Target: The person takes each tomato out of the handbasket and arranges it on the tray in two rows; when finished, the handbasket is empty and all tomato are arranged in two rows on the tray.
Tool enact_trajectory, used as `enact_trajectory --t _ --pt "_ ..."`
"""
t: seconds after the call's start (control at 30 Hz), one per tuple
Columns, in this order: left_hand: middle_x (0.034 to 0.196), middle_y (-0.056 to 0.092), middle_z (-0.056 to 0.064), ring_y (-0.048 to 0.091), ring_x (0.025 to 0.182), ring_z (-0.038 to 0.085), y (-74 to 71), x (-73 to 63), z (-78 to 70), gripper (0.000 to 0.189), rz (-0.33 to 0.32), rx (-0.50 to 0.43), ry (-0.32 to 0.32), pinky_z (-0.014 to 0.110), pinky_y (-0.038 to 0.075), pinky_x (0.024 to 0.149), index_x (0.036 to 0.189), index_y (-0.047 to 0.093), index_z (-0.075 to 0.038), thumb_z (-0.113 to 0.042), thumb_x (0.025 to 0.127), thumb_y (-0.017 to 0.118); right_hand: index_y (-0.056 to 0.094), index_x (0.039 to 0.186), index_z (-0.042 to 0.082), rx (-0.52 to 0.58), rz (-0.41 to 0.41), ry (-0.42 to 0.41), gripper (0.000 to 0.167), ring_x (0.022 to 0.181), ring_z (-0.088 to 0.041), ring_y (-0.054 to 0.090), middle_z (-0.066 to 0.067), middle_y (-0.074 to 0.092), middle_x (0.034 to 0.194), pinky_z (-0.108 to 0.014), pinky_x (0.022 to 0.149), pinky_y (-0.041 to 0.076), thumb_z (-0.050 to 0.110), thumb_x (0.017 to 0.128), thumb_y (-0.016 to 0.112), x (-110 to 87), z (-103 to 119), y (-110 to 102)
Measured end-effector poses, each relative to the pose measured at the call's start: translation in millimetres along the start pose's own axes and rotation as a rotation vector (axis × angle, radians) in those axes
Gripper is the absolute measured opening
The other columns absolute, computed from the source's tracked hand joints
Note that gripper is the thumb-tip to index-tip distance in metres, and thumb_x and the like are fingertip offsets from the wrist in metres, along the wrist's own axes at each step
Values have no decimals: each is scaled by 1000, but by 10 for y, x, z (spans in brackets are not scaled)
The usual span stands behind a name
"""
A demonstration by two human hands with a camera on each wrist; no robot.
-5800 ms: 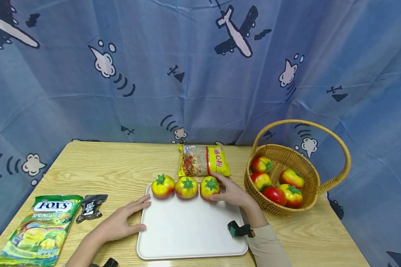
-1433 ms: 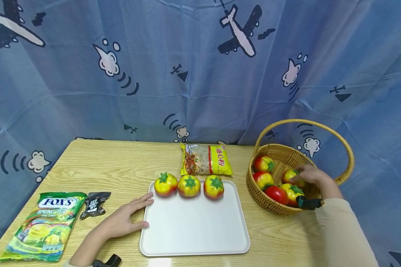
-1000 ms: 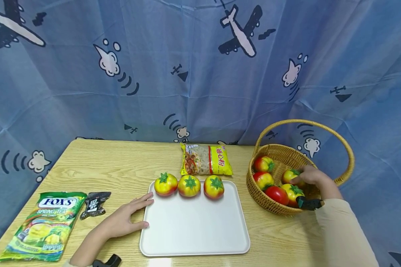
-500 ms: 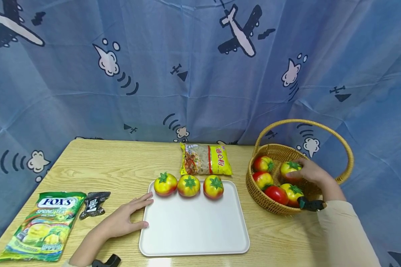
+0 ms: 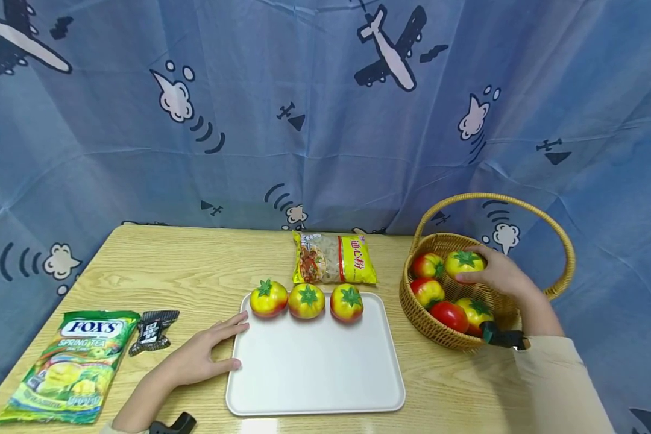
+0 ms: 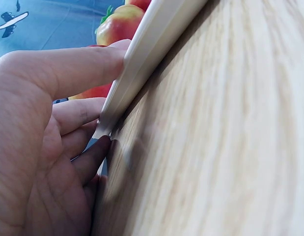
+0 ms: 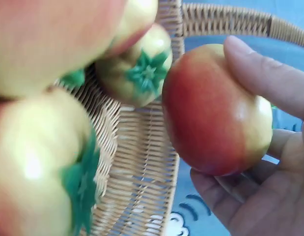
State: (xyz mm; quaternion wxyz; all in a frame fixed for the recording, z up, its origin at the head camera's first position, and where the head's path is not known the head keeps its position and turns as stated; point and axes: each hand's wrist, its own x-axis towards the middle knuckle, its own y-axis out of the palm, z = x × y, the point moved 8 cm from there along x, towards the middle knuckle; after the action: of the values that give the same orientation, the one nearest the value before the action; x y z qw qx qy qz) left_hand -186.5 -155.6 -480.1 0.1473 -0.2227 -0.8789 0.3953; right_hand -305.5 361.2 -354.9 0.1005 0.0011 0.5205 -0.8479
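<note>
Tomato (image 5: 457, 265), red below with a yellow top and green calyx, is located over the opening of the wicker basket (image 5: 420, 325). Right hand (image 5: 501, 276) grips it: thumb on one side, fingers clamped around the other. The right wrist view shows its red side facing the camera, near the basket rim. Four further tomatoes (image 5: 449, 316) lie inside the basket, below and to the left of the gripped unit.

Left hand (image 5: 198, 360) rests at the left edge of the white tray (image 5: 317, 367). Its fingers are spread apart, with the thumb and fingertips touching the rim.

Three tomatoes (image 5: 307, 303) stand in a row along the far edge of the tray. A yellow pasta bag (image 5: 333, 259) lies behind them on the wooden surface (image 5: 206, 259). A green candy bag (image 5: 67, 374) and a small black packet (image 5: 153, 333) lie left of the tray. A blue printed curtain (image 5: 239, 72) hangs behind the surface.
</note>
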Motion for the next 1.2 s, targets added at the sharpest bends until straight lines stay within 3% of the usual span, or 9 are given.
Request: enact_trajectory --t 0.17,0.4,0.77,0.83,1.0,1.2 --pt "153 34 6 37 136 36 -6 11 5 66 5 -2 -2 57 26 111 139 49 -12 -47 85 65 34 141 -3 25 -44 -26 82 92 -33 57 -27 52 119 -33 71 47 42 83 70 -73 194 -14" --pt "153 34 5 36 137 33 -1 17 0 66 10 -3 0 55 24 111 139 49 -12 -47 85 65 35 143 2 96 -120 -95 78 98 -33 55 -25 48 128 -35 75 48 38 84 71 -162 437 46" --pt "153 34 6 37 136 34 -3 27 -18 67 10 -6 4 56 25 111 139 48 -10 -46 85 65 37 142 10 282 -160 -95 75 105 -31 53 -19 47 130 -25 78 49 34 82 74 -283 723 448" --pt "153 34 5 37 136 33 0 27 -18 67 9 -5 4 55 25 111 139 49 -10 -46 85 65 38 142 11 301 -171 -103 74 108 -31 52 -18 46 132 -28 83 50 32 82 74 -294 780 537" --pt "153 34 5 37 137 33 15 23 -13 67 10 2 6 55 25 111 139 49 -12 -47 85 65 39 142 13 371 -164 -124 75 116 -32 49 -16 44 137 -50 100 43 32 80 76 -310 926 772" --pt "153 34 5 36 137 34 11 8 0 67 8 1 -6 55 24 111 139 49 -12 -47 85 65 41 140 14 387 -127 -147 77 114 -30 51 -13 46 138 -50 100 43 37 77 78 -256 1061 1041"
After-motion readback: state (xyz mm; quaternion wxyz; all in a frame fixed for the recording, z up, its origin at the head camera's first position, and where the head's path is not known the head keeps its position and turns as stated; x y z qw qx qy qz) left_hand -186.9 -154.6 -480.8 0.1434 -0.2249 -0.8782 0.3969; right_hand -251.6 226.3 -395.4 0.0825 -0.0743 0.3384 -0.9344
